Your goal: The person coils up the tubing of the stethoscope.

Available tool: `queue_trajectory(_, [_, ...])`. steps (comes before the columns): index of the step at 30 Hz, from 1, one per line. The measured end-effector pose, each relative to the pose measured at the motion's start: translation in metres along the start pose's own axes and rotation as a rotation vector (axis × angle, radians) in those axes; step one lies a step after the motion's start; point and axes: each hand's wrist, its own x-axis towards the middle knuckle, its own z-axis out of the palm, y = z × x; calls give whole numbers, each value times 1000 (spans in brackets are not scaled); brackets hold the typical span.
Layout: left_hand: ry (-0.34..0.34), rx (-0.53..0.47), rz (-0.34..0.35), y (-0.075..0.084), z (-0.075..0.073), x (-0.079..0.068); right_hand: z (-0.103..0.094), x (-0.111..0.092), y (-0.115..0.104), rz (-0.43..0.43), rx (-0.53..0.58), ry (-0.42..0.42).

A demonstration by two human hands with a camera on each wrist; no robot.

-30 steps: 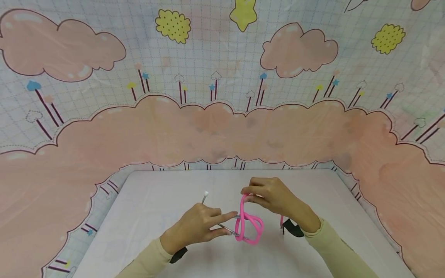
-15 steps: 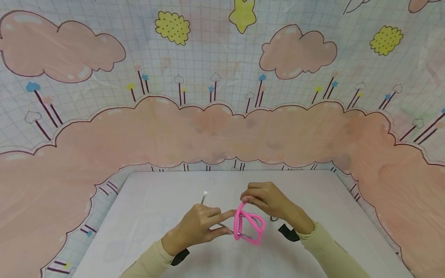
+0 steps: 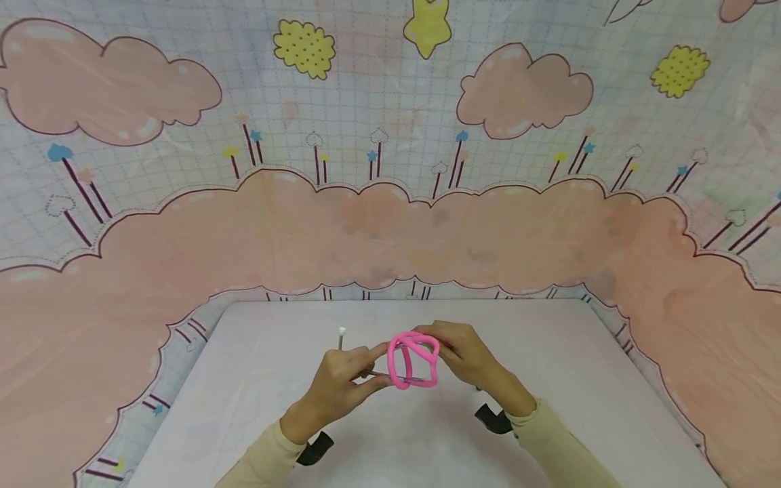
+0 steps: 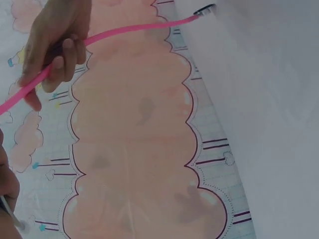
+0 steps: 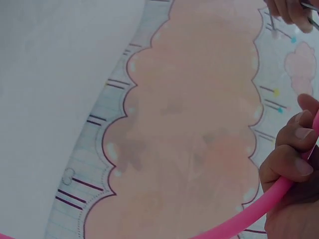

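Note:
A pink cord [image 3: 435, 369] is wound in several loose loops around thin metal rods [image 3: 377, 373] in front of me. My left hand [image 3: 338, 379] holds the rods between thumb and fingers, left of the loops. One rod with a white tip [image 3: 342, 331] sticks up behind that hand. My right hand [image 3: 460, 349] is at the loops' upper right, its fingertips partly hidden behind them. In the right wrist view, the right hand's fingers curl round the cord. A length of cord [image 4: 129, 28] runs on from it in the left wrist view, ending in a metal cap with a dark ring [image 4: 204, 9].
A white table [image 3: 293, 325] lies under both hands. Behind it hangs a cloth [image 3: 366, 230] printed with clouds and stars. A black strap [image 3: 316, 449] hangs below the left wrist, and another black piece [image 3: 493, 419] below the right.
The raised cord end has come down and around behind the loops with my right hand. Both hands, the rods and the loops have shifted left and slightly up.

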Motion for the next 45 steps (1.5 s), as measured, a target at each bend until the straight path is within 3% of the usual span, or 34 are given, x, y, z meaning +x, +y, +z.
queue_trajectory(4, [51, -55, -65, -2, -2, -1, 5, -6, 4, 7, -17, 59])
queue_trajectory(11, [78, -36, -137, -6, -1, -7, 11, -8, 8, -7, -13, 85])
queue_trajectory(20, [123, -40, -313, -15, 4, -18, 17, -16, 11, 109, -8, 78])
queue_trajectory(23, [158, -26, -343, -20, 6, -20, 18, -18, 9, 159, -4, 70])
queue_trajectory(35, [188, 39, -425, -30, 12, -24, 21, -21, 8, 334, -5, -55])
queue_trajectory(45, [232, 34, -489, -38, 13, -27, 24, -29, 3, 372, -34, -135])
